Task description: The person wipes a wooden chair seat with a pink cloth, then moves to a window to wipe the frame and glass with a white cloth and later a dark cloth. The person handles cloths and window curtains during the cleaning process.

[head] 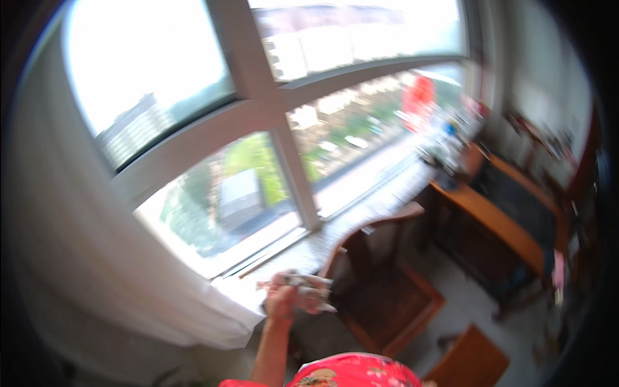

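Observation:
My left hand (281, 302) reaches out past the front of my red patterned shirt (358, 371). Its fingers are closed on a crumpled, pale cloth (314, 292) with darker patches, blurred by motion. Below the window, the hand and cloth are near the speckled sill (333, 242); whether they touch it is unclear. Just right of the cloth stands a dark wooden chair (387, 300) with a curved back. My right hand is out of view.
A white curtain (145, 271) hangs left of the framed window (261, 109). Right of the chair is a wooden desk (503, 220) with a dark top. Bottles and a red item (418, 101) crowd the sill's far end. Another wooden seat or stool (469, 360) stands at the lower right.

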Action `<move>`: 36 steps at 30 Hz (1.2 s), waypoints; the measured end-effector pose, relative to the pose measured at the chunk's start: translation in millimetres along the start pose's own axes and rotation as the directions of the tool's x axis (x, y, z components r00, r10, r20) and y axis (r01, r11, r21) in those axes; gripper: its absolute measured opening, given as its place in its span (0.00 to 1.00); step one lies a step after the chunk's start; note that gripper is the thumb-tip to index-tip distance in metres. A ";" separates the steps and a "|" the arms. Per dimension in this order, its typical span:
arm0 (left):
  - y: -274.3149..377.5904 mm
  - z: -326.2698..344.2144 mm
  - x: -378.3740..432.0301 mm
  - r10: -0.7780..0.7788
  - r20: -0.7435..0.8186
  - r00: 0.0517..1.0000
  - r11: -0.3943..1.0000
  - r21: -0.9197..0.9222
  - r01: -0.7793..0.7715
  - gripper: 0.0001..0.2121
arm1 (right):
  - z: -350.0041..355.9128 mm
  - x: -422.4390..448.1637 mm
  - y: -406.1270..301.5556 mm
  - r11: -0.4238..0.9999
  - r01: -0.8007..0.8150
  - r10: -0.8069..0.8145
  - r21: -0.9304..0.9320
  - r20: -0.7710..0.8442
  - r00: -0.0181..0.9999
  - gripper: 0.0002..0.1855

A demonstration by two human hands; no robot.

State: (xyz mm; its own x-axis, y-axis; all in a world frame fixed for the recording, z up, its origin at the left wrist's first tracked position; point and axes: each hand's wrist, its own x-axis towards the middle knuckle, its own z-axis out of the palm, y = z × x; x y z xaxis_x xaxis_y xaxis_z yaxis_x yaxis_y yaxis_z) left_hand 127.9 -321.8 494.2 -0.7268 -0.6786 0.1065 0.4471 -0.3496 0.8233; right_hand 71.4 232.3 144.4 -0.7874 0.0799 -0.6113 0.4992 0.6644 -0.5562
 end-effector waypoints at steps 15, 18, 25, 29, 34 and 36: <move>-4.8 -26.9 -17.7 -0.023 -0.128 0.992 1.000 0.015 0.025 0.13 | -19.9 6.6 34.2 0.936 -0.302 0.280 0.180 0.138 0.950 0.22; -15.3 -27.3 -12.0 0.000 -0.107 0.994 0.999 -0.044 -0.005 0.12 | -47.4 -27.7 5.7 0.931 -0.303 0.303 0.204 0.034 0.952 0.16; -11.9 -35.5 -12.5 -0.084 0.075 0.994 0.971 0.229 0.065 0.21 | -88.3 21.3 -38.2 0.969 -0.211 0.242 0.132 -0.309 0.920 0.15; -44.5 23.1 3.6 -0.204 0.169 0.964 0.930 0.342 0.137 0.22 | -142.4 40.2 -62.8 0.961 -0.170 0.258 0.217 -0.493 0.831 0.12; -75.6 99.0 19.5 -0.287 0.227 0.931 0.882 0.441 0.164 0.22 | -222.5 108.8 -92.9 0.978 -0.108 0.204 0.177 -0.728 0.655 0.10; -88.5 130.2 23.7 -0.315 0.229 0.921 0.860 0.480 0.175 0.22 | -258.3 129.8 -111.8 0.991 -0.078 0.135 0.110 -0.780 0.611 0.12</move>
State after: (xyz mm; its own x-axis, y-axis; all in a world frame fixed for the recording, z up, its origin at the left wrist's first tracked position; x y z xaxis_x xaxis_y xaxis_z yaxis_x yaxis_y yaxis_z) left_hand 3.2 -222.9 496.5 -0.9297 -0.3668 -0.0341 0.0068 -0.1096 0.9940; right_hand -180.0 360.4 272.7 -0.6957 0.7183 -0.0097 0.5963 0.5699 -0.5653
